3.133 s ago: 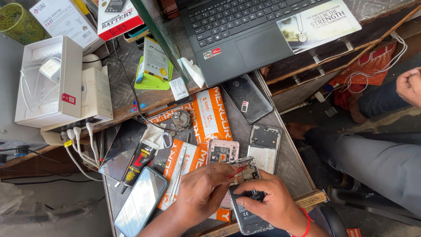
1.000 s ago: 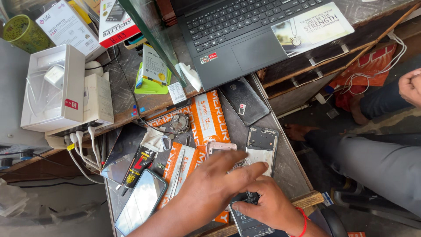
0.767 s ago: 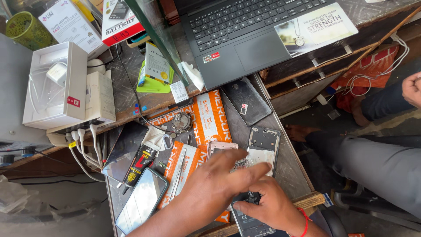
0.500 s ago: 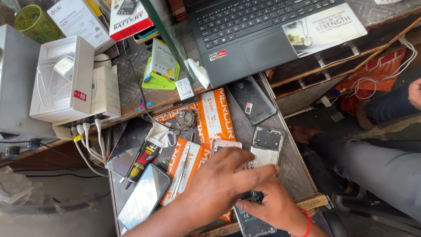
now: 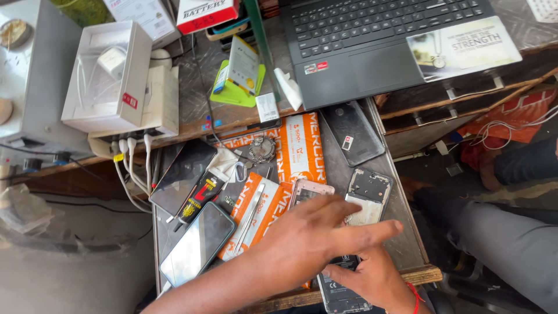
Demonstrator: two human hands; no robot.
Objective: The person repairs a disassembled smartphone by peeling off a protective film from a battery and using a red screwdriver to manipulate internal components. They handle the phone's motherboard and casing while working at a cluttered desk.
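Observation:
My right hand (image 5: 375,279), with a red thread at the wrist, grips a dark phone (image 5: 339,292) at the front edge of the small metal work table (image 5: 401,232). My left hand (image 5: 308,241) reaches over it from the left. Its fingers are stretched out to the right and hold nothing, and they hover just above the phone and my right hand. Just behind the fingers lie an opened phone frame (image 5: 370,192) and a pink phone body (image 5: 311,191). Most of the held phone is hidden under my hands.
Orange packets (image 5: 299,151), tweezers (image 5: 251,214), a glue tube (image 5: 197,195), a glass-faced phone (image 5: 197,244) and a dark back cover (image 5: 351,134) crowd the table. Behind are a laptop (image 5: 372,40), a white box (image 5: 104,75) and chargers with cables (image 5: 131,168). Another person's legs (image 5: 511,244) are at right.
My left hand has gone from pinching at the held phone to reaching across it with fingers stretched right. My right hand keeps its grip. The view has drifted slightly.

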